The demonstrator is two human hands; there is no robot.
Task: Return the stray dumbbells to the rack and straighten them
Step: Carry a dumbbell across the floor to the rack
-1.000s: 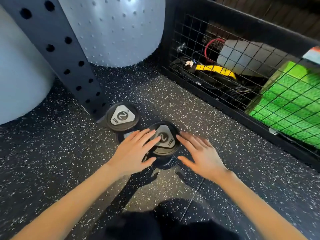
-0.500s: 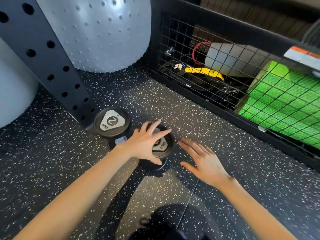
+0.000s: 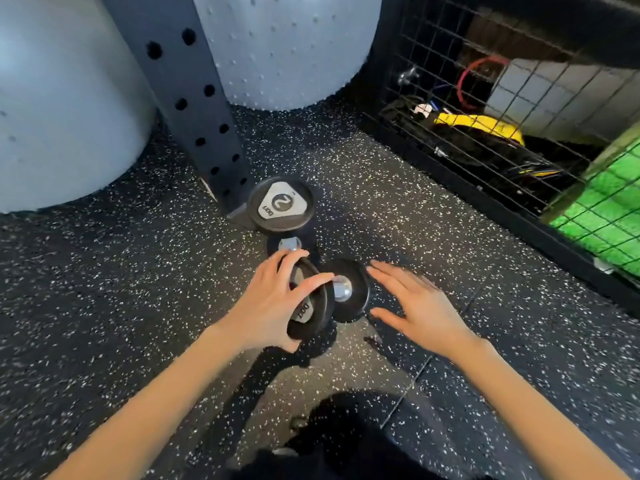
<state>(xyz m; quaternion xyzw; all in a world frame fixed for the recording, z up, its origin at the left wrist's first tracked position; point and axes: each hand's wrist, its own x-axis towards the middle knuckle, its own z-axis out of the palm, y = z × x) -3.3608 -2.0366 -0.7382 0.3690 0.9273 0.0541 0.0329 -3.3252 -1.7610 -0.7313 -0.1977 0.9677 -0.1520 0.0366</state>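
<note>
Two small black dumbbells marked "2" are on the speckled rubber floor. The far dumbbell (image 3: pixel 281 204) stands upright on its end beside a dark perforated post (image 3: pixel 187 98). The near dumbbell (image 3: pixel 341 289) is tipped onto its side; its steel handle and far disc show. My left hand (image 3: pixel 273 303) grips the near disc of this dumbbell, fingers wrapped over its rim. Just right of the far disc my right hand (image 3: pixel 419 306) hovers, fingers spread, holding nothing. No dumbbell rack is in view.
Two large pale exercise balls (image 3: pixel 287 46) sit behind the post at the back left. A black wire-mesh cage (image 3: pixel 502 109) with straps, a yellow item and green mats runs along the right. My dark clothing fills the bottom edge.
My left hand closed on the near dumbbell's top disc and tipped the dumbbell from upright onto its side. My right hand stayed beside it. The camera moved closer.
</note>
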